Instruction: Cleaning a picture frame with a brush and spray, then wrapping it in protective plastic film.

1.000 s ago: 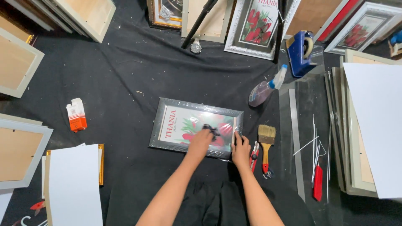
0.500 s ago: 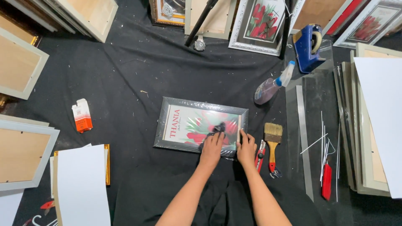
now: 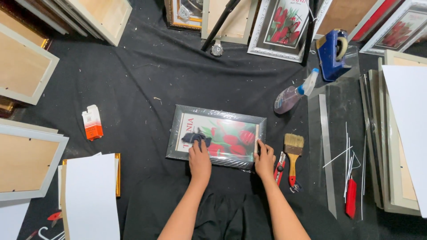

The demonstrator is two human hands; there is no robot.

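The picture frame (image 3: pixel 217 137) lies flat on the black cloth (image 3: pixel 147 89), long axis left to right, just ahead of both hands. Left hand (image 3: pixel 199 159) presses a dark rag (image 3: pixel 195 137) onto its glass; right hand (image 3: pixel 265 158) grips the frame's right edge.

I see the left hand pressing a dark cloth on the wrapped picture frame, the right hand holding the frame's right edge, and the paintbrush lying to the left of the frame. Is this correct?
Not fully. In the head view the paintbrush lies to the right of the wrapped picture frame, beyond the right hand. The rest holds: the left hand presses a dark cloth on the frame, and the right hand holds its right edge.
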